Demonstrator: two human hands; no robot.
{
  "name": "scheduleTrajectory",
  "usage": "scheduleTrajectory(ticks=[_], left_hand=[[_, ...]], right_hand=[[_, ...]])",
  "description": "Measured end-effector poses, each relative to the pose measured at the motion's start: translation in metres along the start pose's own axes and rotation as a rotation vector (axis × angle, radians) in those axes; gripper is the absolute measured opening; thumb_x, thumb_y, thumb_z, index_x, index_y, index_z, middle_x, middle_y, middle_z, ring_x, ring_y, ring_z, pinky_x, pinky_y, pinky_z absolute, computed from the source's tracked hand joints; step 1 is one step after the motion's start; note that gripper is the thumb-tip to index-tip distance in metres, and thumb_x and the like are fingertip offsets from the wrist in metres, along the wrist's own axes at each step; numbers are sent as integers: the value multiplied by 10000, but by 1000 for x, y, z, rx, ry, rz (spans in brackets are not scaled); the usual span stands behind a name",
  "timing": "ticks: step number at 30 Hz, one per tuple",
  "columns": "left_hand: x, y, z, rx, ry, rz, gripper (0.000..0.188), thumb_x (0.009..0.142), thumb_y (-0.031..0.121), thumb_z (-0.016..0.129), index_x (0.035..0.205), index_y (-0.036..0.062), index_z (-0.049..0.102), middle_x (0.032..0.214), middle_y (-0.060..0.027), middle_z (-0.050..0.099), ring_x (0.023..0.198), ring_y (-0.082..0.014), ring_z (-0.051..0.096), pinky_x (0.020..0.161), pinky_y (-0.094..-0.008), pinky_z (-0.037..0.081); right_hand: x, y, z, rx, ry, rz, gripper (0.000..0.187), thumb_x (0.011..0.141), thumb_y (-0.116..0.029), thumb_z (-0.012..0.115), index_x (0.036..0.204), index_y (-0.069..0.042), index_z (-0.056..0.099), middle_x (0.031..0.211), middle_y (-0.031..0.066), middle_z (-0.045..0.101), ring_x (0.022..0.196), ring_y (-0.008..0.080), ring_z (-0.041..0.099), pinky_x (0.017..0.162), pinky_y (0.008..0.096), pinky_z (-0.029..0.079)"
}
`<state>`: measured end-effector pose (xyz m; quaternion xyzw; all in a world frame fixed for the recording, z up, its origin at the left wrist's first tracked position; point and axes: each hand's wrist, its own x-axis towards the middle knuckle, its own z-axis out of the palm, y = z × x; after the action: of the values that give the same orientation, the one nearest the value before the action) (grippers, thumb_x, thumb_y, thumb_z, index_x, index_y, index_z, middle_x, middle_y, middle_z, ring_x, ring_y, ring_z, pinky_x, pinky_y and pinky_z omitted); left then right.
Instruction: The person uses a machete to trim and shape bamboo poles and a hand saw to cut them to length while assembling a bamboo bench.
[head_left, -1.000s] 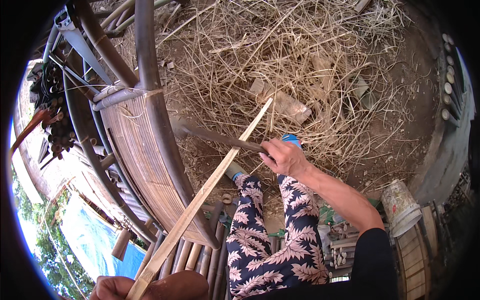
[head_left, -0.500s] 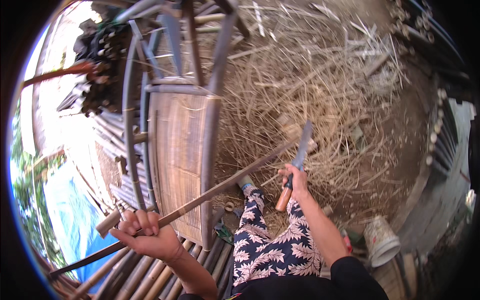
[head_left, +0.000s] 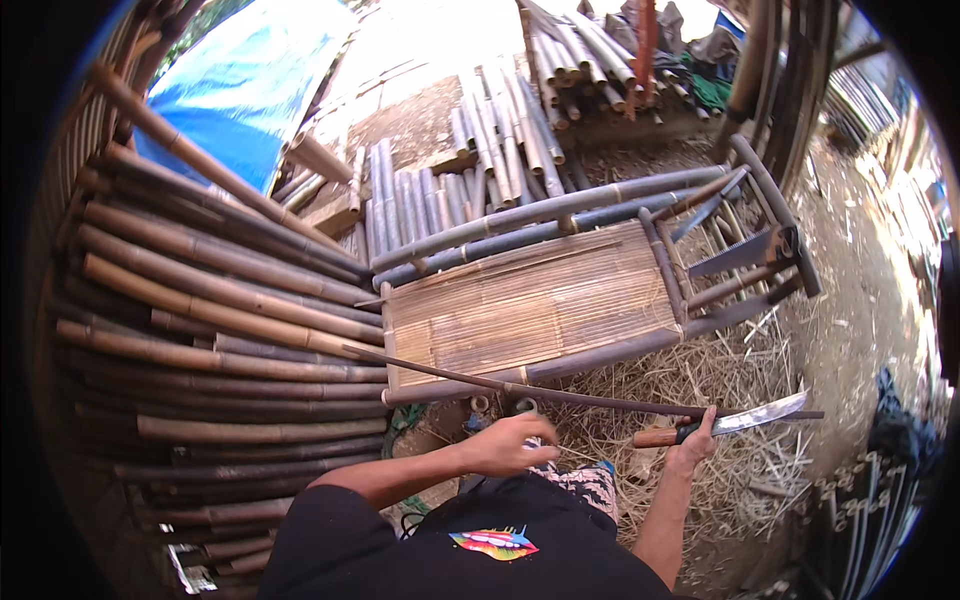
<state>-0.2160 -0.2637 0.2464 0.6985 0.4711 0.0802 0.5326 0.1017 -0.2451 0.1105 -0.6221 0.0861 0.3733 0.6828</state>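
Brown strip [head_left: 600, 400] and knife [head_left: 748, 419] at the right hand [head_left: 690, 445]

We held 1 knife in our right hand. The fingers were wrapped around the grip where the wooden handle [head_left: 655, 437] met its black collar [head_left: 684, 432]; the blade [head_left: 775, 408] pointed to our right. The thumb reached up to the strip, which passed beside the blade. We could not tell how firmly this hand pinched the strip.

Our left hand [head_left: 512, 445] was near the middle of the strip, on our side of it. Its fingers were curled and blurred; we could not tell whether they held anything.

The strip ran from left to right in front of us. Its left end appeared over the bamboo poles [head_left: 230, 312], and its right end projected just past the blade's tip. Between these 2 ends it crossed the front left corner of the bamboo bench [head_left: 540, 290]; we could not confirm contact.

We saw 1 saw [head_left: 735, 254] in the frame at the bench's right end, and pale shavings [head_left: 760, 480] on the ground.
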Motion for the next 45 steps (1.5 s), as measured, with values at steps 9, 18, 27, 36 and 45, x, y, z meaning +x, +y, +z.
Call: scheduleTrajectory(ticks=[9, 18, 27, 36, 45], left_hand=[[71, -40, -90, -443, -320, 111, 367, 991, 295, 546, 1204, -3, 575, 854, -82, 611, 716, -163, 643, 611, -319, 520], [46, -31, -130, -379, 281, 55, 285, 992, 237, 534, 950, -12, 666, 671, -33, 585, 632, -86, 519, 561, -272, 428], [33, -1, -91, -267, 470, 19, 190, 961, 149, 547, 980, -20, 632, 737, -74, 580, 649, -139, 538, 599, -297, 431], [27, 19, -37, -67, 399, 179, 272, 908, 59, 583, 1174, 14, 620, 783, -159, 570, 677, -275, 569, 649, -360, 460], [13, 37, -14, 66, 321, 231, 262, 878, 9, 612, 1138, -20, 622, 818, -155, 592, 668, -283, 599, 612, -348, 471]], right_hand=[[-98, -21, 131, -222, -472, -230, 326, 944, -337, 636, 1032, -23, 622, 773, 40, 577, 580, 117, 508, 490, 232, 424], [-139, -43, 190, -1369, -692, -1160, 496, 952, -490, 541, 1018, 0, 578, 789, 99, 622, 690, 234, 623, 620, 384, 524], [-132, -47, 182, -1340, -967, -897, 528, 943, -583, 487, 872, -65, 559, 612, 144, 603, 554, 320, 631, 543, 430, 509], [-62, -99, 136, -1309, -796, -958, 630, 961, -654, 330, 919, -77, 581, 597, 46, 575, 446, 142, 513, 390, 312, 442], [-29, -138, 83, -1229, -724, -1014, 539, 982, -554, 423, 897, -48, 588, 591, 39, 582, 424, 109, 471, 341, 277, 374]])
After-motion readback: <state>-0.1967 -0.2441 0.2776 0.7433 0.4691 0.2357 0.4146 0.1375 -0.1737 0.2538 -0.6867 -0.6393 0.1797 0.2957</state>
